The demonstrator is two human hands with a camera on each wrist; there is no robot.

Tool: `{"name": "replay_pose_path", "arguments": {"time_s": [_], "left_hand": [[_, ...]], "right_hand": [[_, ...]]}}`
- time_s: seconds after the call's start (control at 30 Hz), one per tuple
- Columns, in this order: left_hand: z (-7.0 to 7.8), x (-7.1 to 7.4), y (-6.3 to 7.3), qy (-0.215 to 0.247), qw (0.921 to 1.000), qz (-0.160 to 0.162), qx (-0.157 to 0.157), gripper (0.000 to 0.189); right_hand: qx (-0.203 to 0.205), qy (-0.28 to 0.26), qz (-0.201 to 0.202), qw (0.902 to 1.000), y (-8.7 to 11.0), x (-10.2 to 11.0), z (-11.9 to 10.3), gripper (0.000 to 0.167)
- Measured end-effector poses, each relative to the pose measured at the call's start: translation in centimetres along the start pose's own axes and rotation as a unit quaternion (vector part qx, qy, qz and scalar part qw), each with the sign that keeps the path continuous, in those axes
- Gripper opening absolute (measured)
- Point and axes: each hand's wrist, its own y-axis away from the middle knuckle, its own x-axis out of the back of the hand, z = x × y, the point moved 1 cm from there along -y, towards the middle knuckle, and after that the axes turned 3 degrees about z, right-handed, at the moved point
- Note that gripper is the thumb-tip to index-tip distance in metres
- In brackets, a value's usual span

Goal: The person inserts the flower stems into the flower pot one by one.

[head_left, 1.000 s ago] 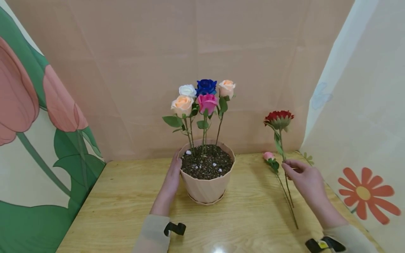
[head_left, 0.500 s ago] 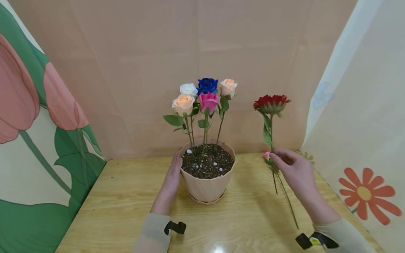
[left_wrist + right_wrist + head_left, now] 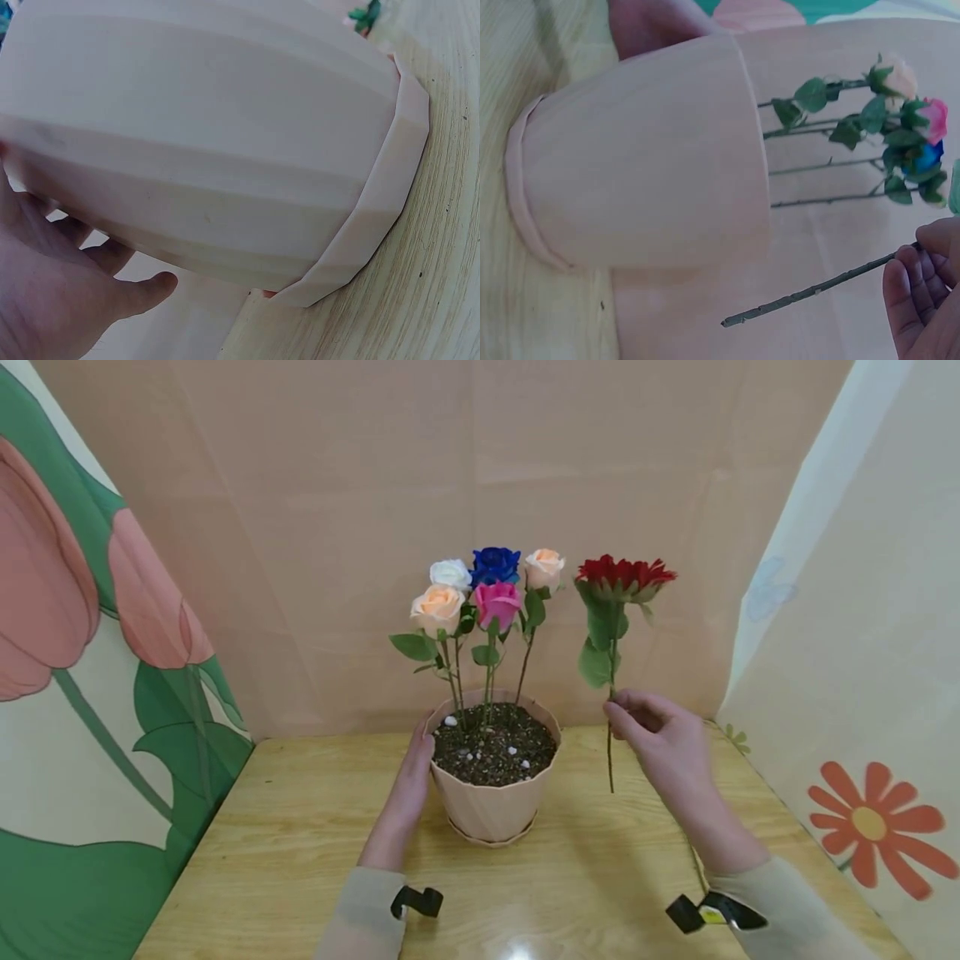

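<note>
A pale pink flowerpot (image 3: 487,814) with dark soil (image 3: 491,760) stands on its saucer (image 3: 526,202). Upright in the soil are several artificial roses: white (image 3: 450,574), blue (image 3: 495,565), magenta (image 3: 498,603) and two peach ones (image 3: 438,609). My left hand (image 3: 412,777) rests along the pot's left side, its thumb (image 3: 150,294) extended in the left wrist view. To the right of the pot, my right hand (image 3: 667,743) pinches a red flower (image 3: 624,578) by its stem (image 3: 817,289). The bloom is upright and the stem's lower end hangs free above the table.
Beneath everything is a wooden table (image 3: 300,860). A thin stem (image 3: 697,864) lies on it, mostly covered by my right hand and forearm. A plain pinkish backdrop (image 3: 337,527) closes the back, with flower-printed panels (image 3: 870,822) at both sides.
My right hand has lifted the red flower and carried it left toward the pot, turning it more upright. The pink rose on the table is now hidden behind that hand. My left hand stays put.
</note>
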Motion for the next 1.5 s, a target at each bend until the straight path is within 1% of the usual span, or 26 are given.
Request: {"name": "replay_pose_path", "arguments": {"time_s": [0.13, 0.33, 0.43, 0.57, 0.77, 0.9, 1.0, 1.17, 1.33, 1.4, 1.5], "left_hand": [[0.0, -0.1, -0.1, 0.001, 1.0000, 0.000, -0.006, 0.063], [0.0, 0.0, -0.1, -0.002, 1.0000, 0.004, 0.002, 0.065], [0.0, -0.1, -0.1, -0.005, 1.0000, 0.002, -0.002, 0.064], [-0.1, -0.1, -0.1, -0.009, 0.9998, 0.000, -0.015, 0.061], [-0.2, -0.2, -0.1, -0.005, 0.9999, 0.000, -0.016, 0.060], [-0.2, -0.2, -0.1, -0.004, 0.9999, 0.001, -0.016, 0.062], [-0.1, -0.1, -0.2, -0.005, 0.9999, 0.003, -0.015, 0.063], [-0.1, -0.2, -0.1, -0.010, 0.9999, 0.003, -0.012, 0.064], [-0.1, -0.2, -0.1, -0.010, 0.9999, 0.000, -0.003, 0.066], [-0.1, -0.2, 0.0, -0.008, 1.0000, 0.001, 0.003, 0.068], [0.0, -0.2, -0.1, -0.009, 1.0000, 0.001, 0.003, 0.068]], "right_hand": [[0.006, -0.014, -0.006, 0.9999, -0.3, -0.8, -1.0, 0.028], [0.020, -0.050, -0.006, 0.9985, -0.8, -2.3, -2.4, 0.026], [0.031, -0.064, -0.004, 0.9975, -1.0, -3.0, -3.0, 0.024], [0.046, -0.070, -0.005, 0.9965, -1.2, -3.9, -3.7, 0.025], [0.057, -0.065, -0.012, 0.9962, -1.9, -5.0, -4.7, 0.027], [0.076, -0.073, -0.011, 0.9944, -2.4, -5.8, -5.2, 0.024], [0.087, -0.080, -0.012, 0.9929, -2.8, -6.8, -5.2, 0.021], [0.078, -0.086, -0.026, 0.9929, -3.0, -8.4, -4.5, 0.023], [0.070, -0.081, -0.037, 0.9936, -3.2, -9.4, -3.5, 0.024], [0.074, -0.076, -0.038, 0.9937, -3.3, -9.7, -3.1, 0.023], [0.081, -0.060, -0.044, 0.9940, -3.4, -10.1, -2.8, 0.019]]}}
